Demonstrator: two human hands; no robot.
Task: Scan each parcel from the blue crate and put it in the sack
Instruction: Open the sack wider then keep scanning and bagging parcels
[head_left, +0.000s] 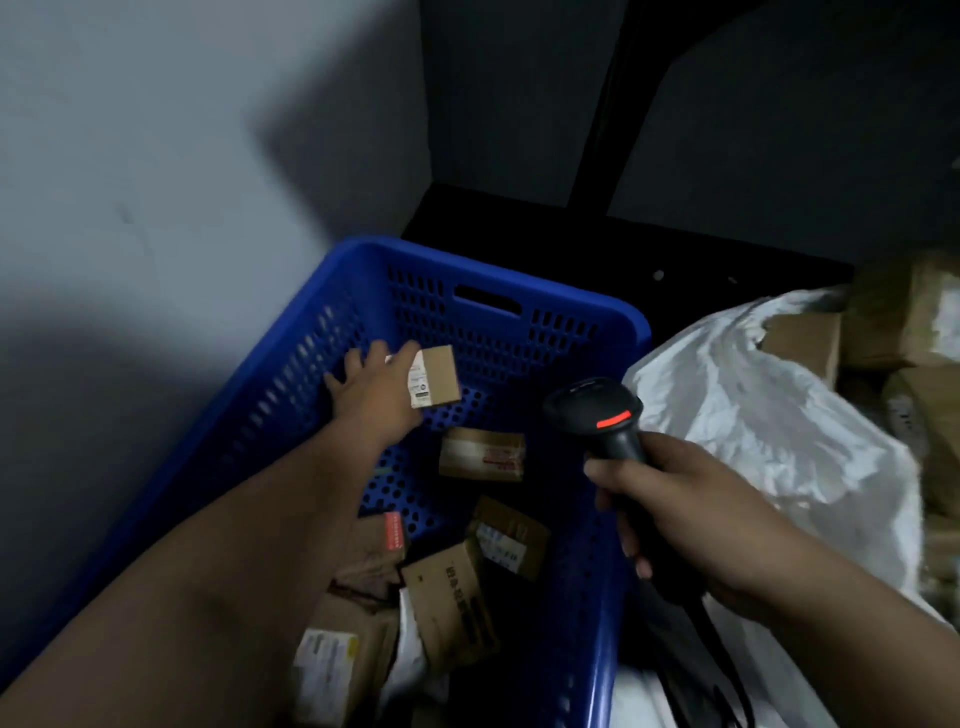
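Fingers (363, 364) of the left hand (375, 395) are gripping a small cardboard parcel (435, 376) w/ a white label on its near face, holding it up inside the blue crate (613, 545), near the far wall w/ the handle slot. Fingers of the right hand (691, 525) are wrapping round the grip of a black barcode scanner (597, 415), its head pointing toward the held parcel and a red strip glowing on top (cable is trailing down below the hand). More parcels (452, 592) are lying loose in the crate's near half, approx. 5-6 boxes, some w/ labels, one brown box (482, 453) sitting alone mid-crate. The white sack (769, 415) is standing just right of the crate, touching its rim, mouth open. Taped cartons (904, 322) are piling up behind the sack at the far right. A grey wall (156, 182) is running along the crate's left side.
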